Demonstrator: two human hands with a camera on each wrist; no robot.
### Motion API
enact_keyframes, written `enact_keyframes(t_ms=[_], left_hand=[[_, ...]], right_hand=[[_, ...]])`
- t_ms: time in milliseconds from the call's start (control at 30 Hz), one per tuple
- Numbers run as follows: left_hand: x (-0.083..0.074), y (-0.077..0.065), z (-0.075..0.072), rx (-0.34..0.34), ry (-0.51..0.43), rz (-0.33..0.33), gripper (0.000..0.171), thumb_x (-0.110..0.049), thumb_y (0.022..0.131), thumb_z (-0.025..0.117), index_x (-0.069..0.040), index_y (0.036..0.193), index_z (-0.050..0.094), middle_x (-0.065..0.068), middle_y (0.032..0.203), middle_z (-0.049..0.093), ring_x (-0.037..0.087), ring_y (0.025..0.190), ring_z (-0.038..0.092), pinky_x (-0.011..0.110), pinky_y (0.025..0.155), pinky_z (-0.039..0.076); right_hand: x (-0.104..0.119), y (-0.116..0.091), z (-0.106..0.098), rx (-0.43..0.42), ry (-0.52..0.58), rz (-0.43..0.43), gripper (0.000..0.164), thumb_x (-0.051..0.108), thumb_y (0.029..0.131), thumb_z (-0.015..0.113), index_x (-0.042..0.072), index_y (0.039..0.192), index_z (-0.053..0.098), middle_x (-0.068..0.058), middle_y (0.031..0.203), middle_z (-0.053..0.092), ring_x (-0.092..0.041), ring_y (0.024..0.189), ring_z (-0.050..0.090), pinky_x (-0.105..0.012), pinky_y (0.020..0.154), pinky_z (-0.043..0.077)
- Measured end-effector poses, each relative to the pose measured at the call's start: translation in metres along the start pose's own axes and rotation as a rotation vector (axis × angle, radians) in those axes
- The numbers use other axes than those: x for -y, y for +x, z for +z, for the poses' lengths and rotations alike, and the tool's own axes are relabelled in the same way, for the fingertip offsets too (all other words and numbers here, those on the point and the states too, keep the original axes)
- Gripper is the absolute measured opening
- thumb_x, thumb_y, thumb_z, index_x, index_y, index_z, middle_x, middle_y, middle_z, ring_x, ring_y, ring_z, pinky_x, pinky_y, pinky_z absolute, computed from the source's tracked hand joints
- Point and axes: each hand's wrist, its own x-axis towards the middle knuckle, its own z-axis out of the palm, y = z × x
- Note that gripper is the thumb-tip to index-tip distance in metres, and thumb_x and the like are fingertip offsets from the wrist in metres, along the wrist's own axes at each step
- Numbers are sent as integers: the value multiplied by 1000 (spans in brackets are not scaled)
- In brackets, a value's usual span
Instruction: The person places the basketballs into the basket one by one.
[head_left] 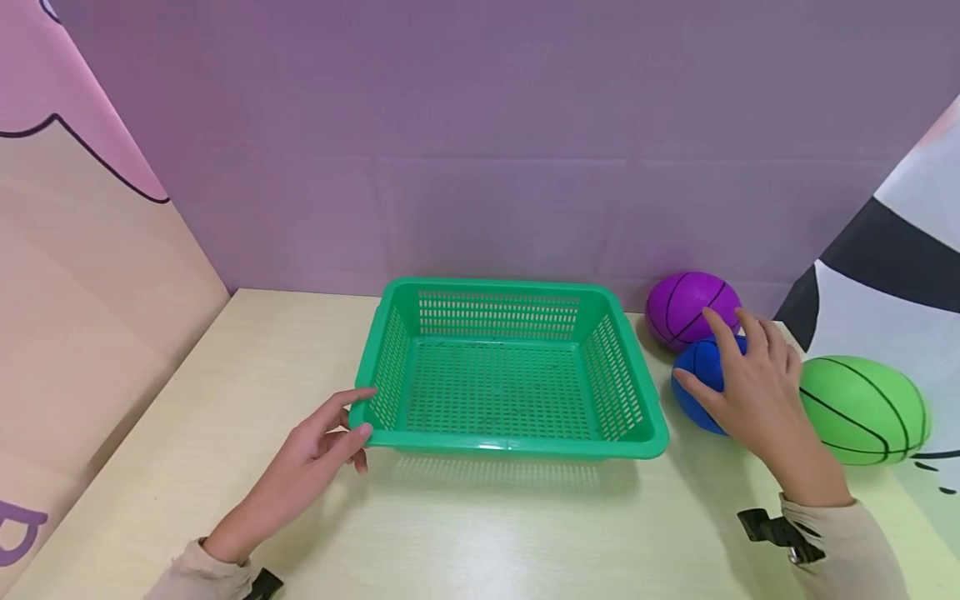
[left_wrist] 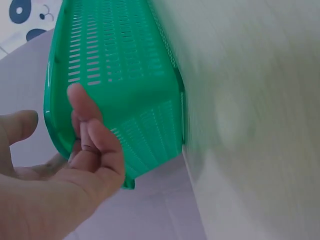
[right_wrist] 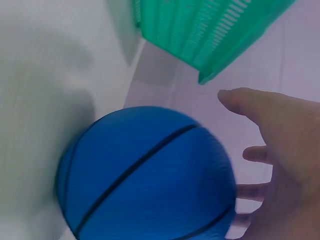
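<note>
A green plastic basket (head_left: pixel 510 446) with slotted walls stands upright on the table, with nothing inside. At its near-left corner my left hand (head_left: pixel 311 458) holds the rim, some fingers curled beneath it against the outer wall; the left wrist view shows the thumb a little off the rim. To the right of the basket lies a blue ball (right_wrist: pixel 150 170) with black lines. My right hand (head_left: pixel 761 400) is spread over this ball, thumb and fingers apart; in the right wrist view the thumb stands clear of it.
A purple ball (head_left: pixel 686 304) sits behind the blue one, near the back wall (head_left: pixel 495 167). A light green ball (head_left: pixel 862 408) lies to the right of my right hand. Printed side panels (head_left: pixel 82 292) flank the pale wooden table (head_left: pixel 480 533).
</note>
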Motion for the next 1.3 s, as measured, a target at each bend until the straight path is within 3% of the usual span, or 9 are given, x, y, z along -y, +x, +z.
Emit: enact_keyframes(t_ms=[133, 300, 600, 967, 1300], left_hand=[[4, -1, 0, 27, -118, 0, 43, -20, 106, 51, -12, 147, 42, 17, 89, 57, 31, 71, 68, 32, 79, 55], [7, -3, 0, 47, -195, 12, 44, -16, 106, 50, -7, 147, 40, 19, 86, 57, 30, 72, 67, 35, 78, 57], [6, -3, -1, 23, -228, 54, 41, -11, 105, 51, -3, 145, 43, 17, 83, 59, 29, 69, 65, 35, 75, 57], [4, -3, 0, -14, -275, 45, 42, -10, 104, 53, -1, 144, 44, 21, 84, 64, 29, 74, 67, 35, 77, 58], [9, -7, 3, -50, -300, 27, 44, -9, 103, 55, -2, 146, 45, 16, 84, 65, 30, 74, 68, 35, 81, 57]], right_hand=[[-6, 0, 4, 72, -30, 68, 84, 37, 85, 77, 7, 151, 34, -37, 149, 23, -64, 135, 17, -84, 95, 15], [-15, -2, 9, 102, -81, 120, 89, 45, 82, 78, 6, 149, 36, -36, 148, 23, -65, 130, 21, -84, 88, 24], [-20, -4, 10, 120, -145, 118, 95, 49, 73, 83, 3, 144, 40, -36, 140, 33, -66, 120, 31, -83, 81, 33], [-18, -3, 9, 153, -162, 94, 104, 47, 68, 88, 2, 146, 36, -39, 138, 31, -68, 118, 30, -84, 77, 35], [-15, -4, 8, 159, -160, 82, 105, 42, 64, 91, 2, 144, 36, -39, 139, 30, -67, 118, 30, -85, 74, 35]])
